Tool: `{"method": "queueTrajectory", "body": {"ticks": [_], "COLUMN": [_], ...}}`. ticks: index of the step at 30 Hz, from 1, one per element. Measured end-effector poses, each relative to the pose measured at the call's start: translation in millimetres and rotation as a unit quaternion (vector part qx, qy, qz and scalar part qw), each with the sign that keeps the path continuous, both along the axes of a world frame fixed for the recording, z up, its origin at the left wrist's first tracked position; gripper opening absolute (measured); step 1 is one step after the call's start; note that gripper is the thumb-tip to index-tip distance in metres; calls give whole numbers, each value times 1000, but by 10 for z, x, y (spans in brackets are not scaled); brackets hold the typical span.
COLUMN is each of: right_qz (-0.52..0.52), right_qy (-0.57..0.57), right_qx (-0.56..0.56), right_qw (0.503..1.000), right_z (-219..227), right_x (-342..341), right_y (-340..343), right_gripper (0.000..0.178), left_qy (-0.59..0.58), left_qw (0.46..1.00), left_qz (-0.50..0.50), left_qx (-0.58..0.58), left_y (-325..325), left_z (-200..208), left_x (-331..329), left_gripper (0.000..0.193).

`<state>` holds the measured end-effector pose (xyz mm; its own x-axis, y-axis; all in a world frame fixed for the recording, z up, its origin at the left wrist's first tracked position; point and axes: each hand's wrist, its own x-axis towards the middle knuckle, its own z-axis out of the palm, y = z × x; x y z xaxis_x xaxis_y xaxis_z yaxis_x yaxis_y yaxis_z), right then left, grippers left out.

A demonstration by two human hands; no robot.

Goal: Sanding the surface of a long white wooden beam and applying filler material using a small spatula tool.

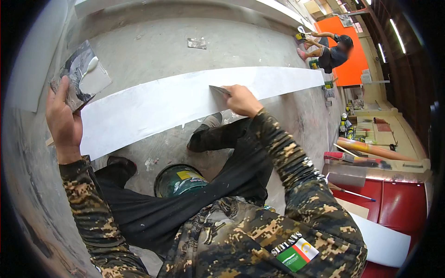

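A long white board point(153, 106) lies across in front of my knees, its surface smooth with faint marks. My right hand point(243, 100) is closed round a putty knife point(218, 89), whose dark blade rests on or just over the board near its middle. At the board's left end, my left hand point(65, 118) grips a smeared, flat mixing board point(79, 69) from below, thumb on top. A lump of white putty point(89, 65) sits on that mixing board, beside a pale flat patch.
A dark green bucket point(181, 180) stands between my legs. A scrap sheet point(197, 43) lies on the grey floor. Beyond the board's right end, a person point(337, 52) sits before an orange panel point(345, 78). Red panels point(403, 204) and cluttered cans point(346, 125) are at right.
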<state>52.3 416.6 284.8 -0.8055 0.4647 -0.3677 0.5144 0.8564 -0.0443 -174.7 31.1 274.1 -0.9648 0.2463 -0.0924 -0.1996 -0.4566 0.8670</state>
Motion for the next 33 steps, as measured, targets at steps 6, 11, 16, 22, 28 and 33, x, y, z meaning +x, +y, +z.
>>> {"method": "queueTrajectory", "body": {"ticks": [6, 11, 16, 22, 28, 33], "right_qz": [-84, -143, -57, -258, -84, -11], "right_qy": [161, 130, 104, 101, 46, 76], "right_qx": [154, 179, 51, 88, 82, 48], "right_qw": [971, 965, 992, 957, 992, 996], "right_z": [-206, -539, -127, -164, -151, -258], "right_x": [422, 405, 682, 707, 117, 422], "right_y": [1515, 869, 797, 2092, 955, 128], "right_gripper": [28, 24, 33, 31, 36, 41], "left_qy": [71, 202, 111, 231, 104, 48], "left_qw": [997, 961, 993, 957, 991, 997], "left_qz": [-4, 1, -17, -29, -15, -2], "left_qx": [-27, -191, -44, -176, -81, -59], "left_y": [94, -115, -71, -2, 34, 25], "left_z": [-75, -179, -209, -165, -14, 31], "left_x": [-37, -78, -44, -39, 33, 49], "left_gripper": [38, 38, 37, 37, 36, 35]}}
